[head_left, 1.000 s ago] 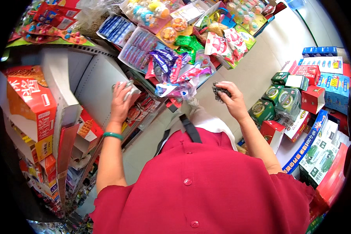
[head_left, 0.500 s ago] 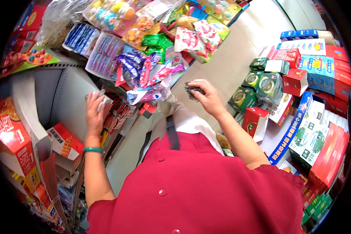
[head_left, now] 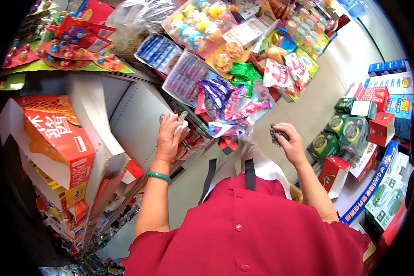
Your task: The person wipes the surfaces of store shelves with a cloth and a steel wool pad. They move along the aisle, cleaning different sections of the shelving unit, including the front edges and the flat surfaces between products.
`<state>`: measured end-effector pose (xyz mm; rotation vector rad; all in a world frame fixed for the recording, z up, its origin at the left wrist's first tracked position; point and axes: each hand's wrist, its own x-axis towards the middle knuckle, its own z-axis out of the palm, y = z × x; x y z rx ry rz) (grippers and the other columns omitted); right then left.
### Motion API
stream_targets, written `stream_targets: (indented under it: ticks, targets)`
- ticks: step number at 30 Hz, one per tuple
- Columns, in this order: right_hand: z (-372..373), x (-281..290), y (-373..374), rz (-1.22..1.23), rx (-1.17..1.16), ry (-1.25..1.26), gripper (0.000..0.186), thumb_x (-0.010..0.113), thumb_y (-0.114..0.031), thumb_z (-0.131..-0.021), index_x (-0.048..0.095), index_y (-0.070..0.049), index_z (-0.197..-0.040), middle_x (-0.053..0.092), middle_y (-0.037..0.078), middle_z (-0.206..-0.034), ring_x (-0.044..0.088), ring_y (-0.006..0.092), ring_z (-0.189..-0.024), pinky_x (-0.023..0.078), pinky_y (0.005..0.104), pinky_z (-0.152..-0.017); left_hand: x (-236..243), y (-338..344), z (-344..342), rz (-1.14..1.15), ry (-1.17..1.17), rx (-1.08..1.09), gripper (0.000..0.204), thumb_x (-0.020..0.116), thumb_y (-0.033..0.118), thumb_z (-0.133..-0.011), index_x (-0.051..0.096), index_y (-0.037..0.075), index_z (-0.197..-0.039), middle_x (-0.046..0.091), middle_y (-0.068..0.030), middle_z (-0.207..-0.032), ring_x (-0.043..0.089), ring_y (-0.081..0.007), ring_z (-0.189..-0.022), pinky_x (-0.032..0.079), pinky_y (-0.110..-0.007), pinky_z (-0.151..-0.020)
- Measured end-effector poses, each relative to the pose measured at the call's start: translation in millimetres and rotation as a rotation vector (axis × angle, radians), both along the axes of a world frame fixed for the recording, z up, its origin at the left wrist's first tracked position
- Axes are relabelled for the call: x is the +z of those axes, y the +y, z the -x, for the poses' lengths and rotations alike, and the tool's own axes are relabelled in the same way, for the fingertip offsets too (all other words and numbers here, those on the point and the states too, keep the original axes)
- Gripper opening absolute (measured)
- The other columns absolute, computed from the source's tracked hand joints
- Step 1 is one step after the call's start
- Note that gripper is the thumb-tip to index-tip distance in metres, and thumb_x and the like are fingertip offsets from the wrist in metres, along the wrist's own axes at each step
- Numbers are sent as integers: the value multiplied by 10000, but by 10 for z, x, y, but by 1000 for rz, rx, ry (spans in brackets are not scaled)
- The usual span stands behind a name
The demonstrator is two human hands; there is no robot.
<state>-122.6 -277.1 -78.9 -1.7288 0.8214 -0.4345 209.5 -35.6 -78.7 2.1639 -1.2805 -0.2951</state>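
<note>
My left hand, below a green bangle, has curled fingers around a small pale item that I cannot make out clearly, beside the edge of a bare white shelf panel. My right hand grips a dark, crumpled pad in mid-air over the aisle. Ahead, between and above my hands, a white tray of purple and pink packets sits at the display's near corner, next to a bin of wrapped items.
Opened red cartons crowd the left shelving, with hanging toy packs above. Stacked green tins or boxes, blue boxes and white cartons line the right. A tiled floor runs between display and stacks; my legs show below the tray.
The view swung right, then back left, shifting the scene within the frame. Both hands keep their grip and stay at about the same places relative to the shelf and display.
</note>
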Motion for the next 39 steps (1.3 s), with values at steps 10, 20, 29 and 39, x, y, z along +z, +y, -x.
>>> stream_targets:
  ticks: [10,20,29,39]
  targets:
    - [189,-36,91,-18,-71,37,247,598,14,-782,646,-21,-1021,597,119,-1060,566,239,-1042,426,322,-935,-364,700,-719,-100,-175,571,252,527,147,-915,595,42,-1134,468,-189,-1369,335,-380,-1339,271,-441,-1109]
    - [228,19,136,-18,-76,73,252,601,23,-781,637,-21,-1027,592,117,-1076,562,238,-1051,423,325,-941,-138,81,-247,-67,-24,107,326,592,73,-867,620,89,-1191,511,-136,-1340,344,-336,-1354,251,-427,-1135]
    - [63,268,73,-11,17,51,250,602,20,-788,638,-24,-1032,593,118,-1075,565,240,-1048,427,327,-936,-409,57,-1522,-78,-268,437,343,549,115,-895,573,88,-1236,485,-165,-1353,354,-382,-1315,258,-440,-1118]
    - [-1046,689,154,101,394,-164,308,660,42,-767,644,-51,-1060,596,106,-1105,571,262,-1058,445,337,-918,-37,305,-93,-84,-58,123,346,631,95,-835,639,126,-1179,524,-115,-1326,377,-340,-1324,277,-435,-1118]
